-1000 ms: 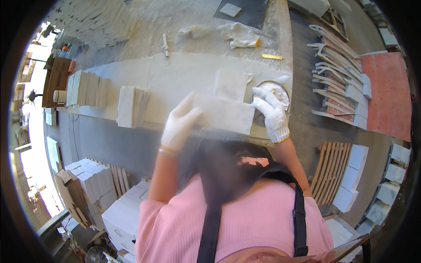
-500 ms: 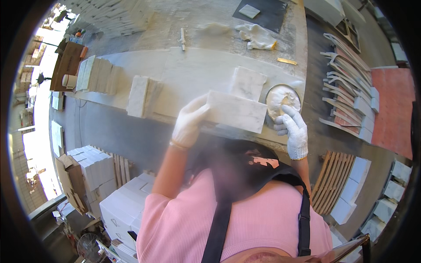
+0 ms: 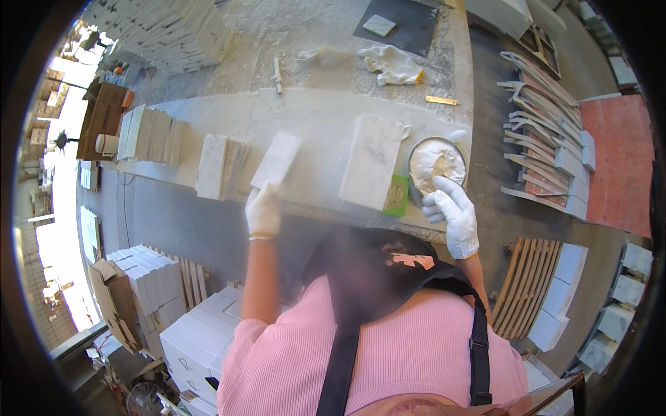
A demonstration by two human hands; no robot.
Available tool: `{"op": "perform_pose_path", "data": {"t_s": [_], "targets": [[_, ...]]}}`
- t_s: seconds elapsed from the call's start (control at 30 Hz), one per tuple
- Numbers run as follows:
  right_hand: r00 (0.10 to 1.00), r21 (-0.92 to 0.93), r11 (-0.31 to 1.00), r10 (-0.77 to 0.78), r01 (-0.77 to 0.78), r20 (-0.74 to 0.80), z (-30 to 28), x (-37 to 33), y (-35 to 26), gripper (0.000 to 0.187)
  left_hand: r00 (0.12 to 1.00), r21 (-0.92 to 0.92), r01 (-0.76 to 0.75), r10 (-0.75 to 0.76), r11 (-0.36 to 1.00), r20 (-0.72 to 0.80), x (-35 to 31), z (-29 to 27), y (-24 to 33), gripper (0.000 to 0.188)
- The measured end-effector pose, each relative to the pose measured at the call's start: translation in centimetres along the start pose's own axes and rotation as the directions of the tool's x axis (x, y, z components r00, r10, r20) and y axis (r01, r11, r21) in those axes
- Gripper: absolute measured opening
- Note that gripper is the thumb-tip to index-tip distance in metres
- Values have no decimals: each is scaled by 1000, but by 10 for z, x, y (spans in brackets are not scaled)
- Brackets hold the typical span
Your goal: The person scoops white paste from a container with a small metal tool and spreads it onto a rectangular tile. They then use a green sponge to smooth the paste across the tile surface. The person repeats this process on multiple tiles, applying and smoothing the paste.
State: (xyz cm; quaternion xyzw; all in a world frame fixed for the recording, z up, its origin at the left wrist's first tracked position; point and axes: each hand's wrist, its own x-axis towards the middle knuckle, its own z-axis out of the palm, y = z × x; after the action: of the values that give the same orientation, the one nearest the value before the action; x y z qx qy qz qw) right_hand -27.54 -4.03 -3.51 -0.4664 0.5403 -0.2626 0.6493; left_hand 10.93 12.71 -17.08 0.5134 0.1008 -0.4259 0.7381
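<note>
In my gloved left hand (image 3: 263,211) is a white marble tile (image 3: 276,161), gripped by its near end and tilted over the bench. My gloved right hand (image 3: 452,216) is at the near edge of a round tin (image 3: 466,165) with white paste (image 3: 436,161) inside. Its fingers are bent together, their tips by the paste; whether they pinch anything is hidden. Left of the tin lies a larger grey-veined marble tile (image 3: 372,161), partly over a green pad (image 3: 398,195). A row of upright tiles (image 3: 212,168) stands just left of the held tile.
Farther left stands a longer row of tiles (image 3: 142,135). Beyond the tin lie a yellow strip (image 3: 441,100), a stained glove (image 3: 392,66) and a dark sheet (image 3: 416,31). A white stick (image 3: 278,75) lies mid-bench. White boxes (image 3: 201,340) are stacked behind at left.
My left hand has carried its tile leftward and tilted it, away from the larger tile. The green pad now shows. My right hand has shifted slightly down from the paste.
</note>
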Motion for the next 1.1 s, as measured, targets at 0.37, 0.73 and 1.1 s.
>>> {"op": "perform_pose_path", "data": {"t_s": [0.37, 0.73, 1.1], "targets": [[998, -116, 992, -43, 49, 49, 5, 5, -10, 45, 993, 995, -94, 71, 38, 91, -14, -2, 47, 43], [994, -144, 984, -104, 109, 46, 6, 16, -3, 43, 159, 88, -963, -274, -254, 949, -104, 214, 18, 68], [999, -24, 999, -30, 30, 16, -1, 6, -9, 46, 175, 123, -887, -78, -446, 981, -48, 255, -4, 68]]}}
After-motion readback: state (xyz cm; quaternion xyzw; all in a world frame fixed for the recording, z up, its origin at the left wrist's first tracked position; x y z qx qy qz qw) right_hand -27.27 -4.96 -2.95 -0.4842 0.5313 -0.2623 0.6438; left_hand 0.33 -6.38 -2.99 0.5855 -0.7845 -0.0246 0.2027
